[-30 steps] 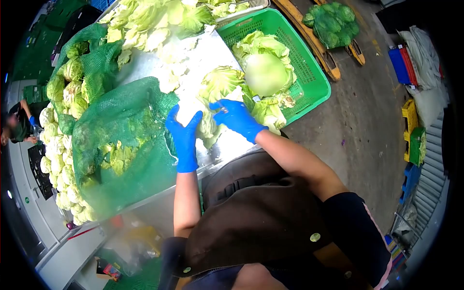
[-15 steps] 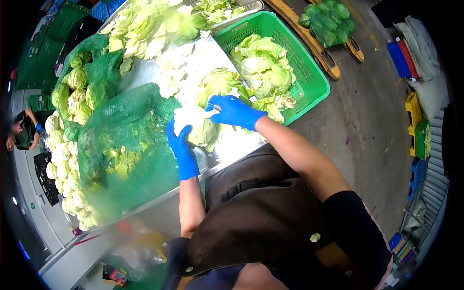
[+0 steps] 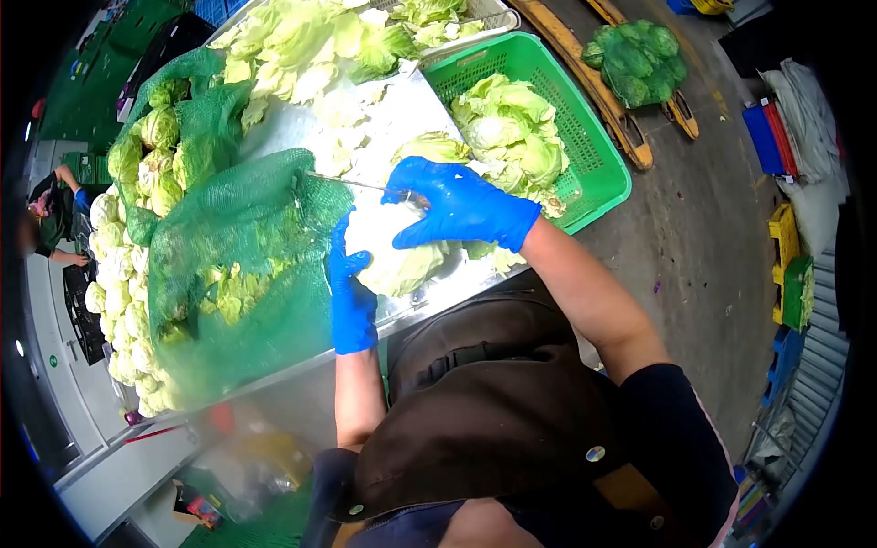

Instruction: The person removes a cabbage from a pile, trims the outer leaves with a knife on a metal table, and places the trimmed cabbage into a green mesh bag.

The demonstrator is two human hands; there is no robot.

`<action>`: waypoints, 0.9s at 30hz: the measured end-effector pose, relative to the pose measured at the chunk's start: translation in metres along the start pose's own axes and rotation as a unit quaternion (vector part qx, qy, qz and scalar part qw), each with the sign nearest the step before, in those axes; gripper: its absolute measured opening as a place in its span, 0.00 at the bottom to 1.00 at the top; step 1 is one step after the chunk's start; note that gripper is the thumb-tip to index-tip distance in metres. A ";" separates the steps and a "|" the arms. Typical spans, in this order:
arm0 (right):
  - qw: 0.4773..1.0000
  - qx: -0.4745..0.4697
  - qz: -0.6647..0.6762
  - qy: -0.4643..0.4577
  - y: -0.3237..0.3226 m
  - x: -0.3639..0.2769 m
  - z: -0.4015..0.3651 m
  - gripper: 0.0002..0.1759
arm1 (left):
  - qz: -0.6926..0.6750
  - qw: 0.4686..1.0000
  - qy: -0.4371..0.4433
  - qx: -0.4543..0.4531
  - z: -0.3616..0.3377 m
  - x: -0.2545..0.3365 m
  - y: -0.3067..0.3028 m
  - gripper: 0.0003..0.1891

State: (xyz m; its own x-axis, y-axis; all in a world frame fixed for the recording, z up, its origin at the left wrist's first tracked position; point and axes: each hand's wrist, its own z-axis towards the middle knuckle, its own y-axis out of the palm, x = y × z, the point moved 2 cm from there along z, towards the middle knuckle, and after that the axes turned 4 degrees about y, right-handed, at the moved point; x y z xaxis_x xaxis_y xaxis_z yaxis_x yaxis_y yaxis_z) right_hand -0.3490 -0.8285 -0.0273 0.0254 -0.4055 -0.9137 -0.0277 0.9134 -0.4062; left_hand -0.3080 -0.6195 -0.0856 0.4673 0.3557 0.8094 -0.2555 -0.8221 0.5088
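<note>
Cabbage head: We find it at the centre of the frame, a pale cabbage head [image 3: 397, 267] low over the near edge of the metal table [image 3: 281, 137], between the two gloved hands.
Left hand: The left hand [image 3: 353, 297] cups the head's left side, thumb on the near face and fingers along the far edge, clamped on the head.
Right hand: The right hand [image 3: 459, 203] lies over the head's upper right, fingers closed around a knife [image 3: 352, 182]; the thumb reaches down to the head. We cannot tell how hard it presses.
Blade: It points to the left of the frame, towards the green net [image 3: 265, 175], and appears just apart from the head.
Change noted: Half a second ago the right hand stood farther up and off the head; it has since come down over it, and the blade now shows at length.
Bearing on the work: We judge the head steadied from both sides, with no cut under way at this instant.
Surroundings: Another cabbage [image 3: 433, 145] shows partly behind the right hand; trimmed leaves [image 3: 311, 46] lie upper left of centre; the green crate [image 3: 603, 173], upper right of centre, holds more cabbage.
</note>
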 end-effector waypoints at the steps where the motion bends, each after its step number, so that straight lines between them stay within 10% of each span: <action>1: 1.000 0.001 0.027 0.003 -0.002 0.003 -0.001 0.30 | 0.000 1.000 -0.010 0.011 -0.003 -0.002 0.002 0.40; 10: 0.937 0.075 0.208 0.269 -0.052 0.042 -0.028 0.25 | -0.199 0.975 -0.057 0.083 0.003 -0.043 -0.041 0.36; 15: 0.936 0.183 0.193 0.232 -0.071 0.045 -0.026 0.22 | -0.234 0.966 -0.040 0.106 0.000 -0.021 -0.019 0.35; 18: 0.957 0.232 -0.032 0.169 -0.085 0.054 -0.027 0.23 | -0.279 0.958 -0.025 0.059 0.006 -0.012 -0.006 0.33; 20: 0.962 0.242 0.005 0.122 -0.059 0.041 -0.024 0.25 | -0.338 0.940 -0.023 -0.040 0.005 -0.010 -0.002 0.29; 22: 0.971 0.162 0.088 0.151 -0.028 0.022 -0.019 0.29 | -0.096 0.994 0.048 -0.013 0.008 -0.008 0.005 0.27; 27: 0.939 0.148 0.283 0.127 0.012 0.014 -0.020 0.30 | -0.370 0.929 -0.017 0.022 0.013 0.006 0.026 0.25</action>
State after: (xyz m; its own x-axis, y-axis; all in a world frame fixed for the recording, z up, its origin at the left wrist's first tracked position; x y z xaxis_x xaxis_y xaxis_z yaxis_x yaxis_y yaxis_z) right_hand -0.3688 -0.8242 -0.0451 -0.1500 0.1859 -0.9710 0.3152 0.9399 0.1313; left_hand -0.3008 -0.6441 -0.0716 0.5279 0.8166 0.2335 0.1806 -0.3765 0.9086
